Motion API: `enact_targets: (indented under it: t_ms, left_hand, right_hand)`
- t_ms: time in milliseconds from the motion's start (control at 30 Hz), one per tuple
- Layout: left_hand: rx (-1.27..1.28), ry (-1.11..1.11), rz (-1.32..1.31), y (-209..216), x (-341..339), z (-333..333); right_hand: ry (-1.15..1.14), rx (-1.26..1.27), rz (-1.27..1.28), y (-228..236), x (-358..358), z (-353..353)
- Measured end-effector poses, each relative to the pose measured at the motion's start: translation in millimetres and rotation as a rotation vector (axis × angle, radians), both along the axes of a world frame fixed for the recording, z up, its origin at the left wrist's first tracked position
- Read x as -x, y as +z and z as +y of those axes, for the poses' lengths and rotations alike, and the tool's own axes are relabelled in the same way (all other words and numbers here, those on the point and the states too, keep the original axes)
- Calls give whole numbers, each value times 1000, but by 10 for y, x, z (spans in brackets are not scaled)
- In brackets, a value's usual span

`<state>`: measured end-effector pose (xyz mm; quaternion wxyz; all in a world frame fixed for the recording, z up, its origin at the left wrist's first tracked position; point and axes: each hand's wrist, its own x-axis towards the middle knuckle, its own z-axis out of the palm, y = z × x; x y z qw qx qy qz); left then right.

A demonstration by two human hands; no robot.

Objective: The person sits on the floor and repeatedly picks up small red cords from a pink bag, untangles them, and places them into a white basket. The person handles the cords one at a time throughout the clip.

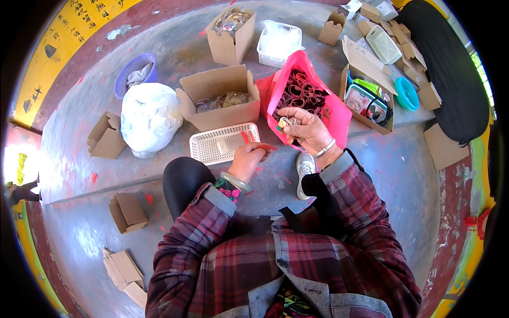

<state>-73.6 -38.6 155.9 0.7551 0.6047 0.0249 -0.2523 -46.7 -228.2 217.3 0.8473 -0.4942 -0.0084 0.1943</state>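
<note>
My right hand (310,132) is closed in a pinch on a small gold-coloured trinket (285,122) with a green bit. It is held over the near side of a bright pink bag (341,121). That bag gapes open and is heaped with dark red looped cords (303,95). Lower and to the left, my left hand (249,161) has its fingers pressed together on a thin red strip (268,147), whose exact kind I cannot make out. Beside this hand lies a white plastic basket (199,148) with a pale packet and red bits inside.
An open carton (217,114) of small bagged items stands behind the basket. Left of it are a stuffed white plastic bag (148,119) and a purple basin (121,85). To the right sit a filled box (386,129) and a turquoise basket (406,94). A ledge edge crosses before me.
</note>
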Motion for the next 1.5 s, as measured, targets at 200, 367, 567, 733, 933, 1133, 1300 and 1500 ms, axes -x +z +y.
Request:
enact_targets:
  t_ms: [200,367,567,733,933,1133,1300,1500]
  left_hand:
    - [65,50,34,-21,-9,-24]
    - [26,91,35,-139,-30,-56]
    - [-109,21,-65,-268,-52,-47]
    - [-197,-42,-98,-225,-43,-30]
    - [-130,-84,-51,-117,-15,-44]
    - [-138,-110,-42,-262,-46,-22]
    - [-110,-106,16,-244,-26,-23]
    - [6,-102,100,-42,10,-41]
  right_hand:
    - [105,251,-32,-23,53,4]
    - [156,501,-172,-16,111,100]
    - [165,853,-440,-169,154,186]
    - [108,1143,-619,-227,134,179]
    - [154,1221,-676,-289,139,158]
    - [227,1170,-809,-297,159,193]
    - [191,1131,-949,-296,160,198]
    - [160,1146,-748,-288,164,199]
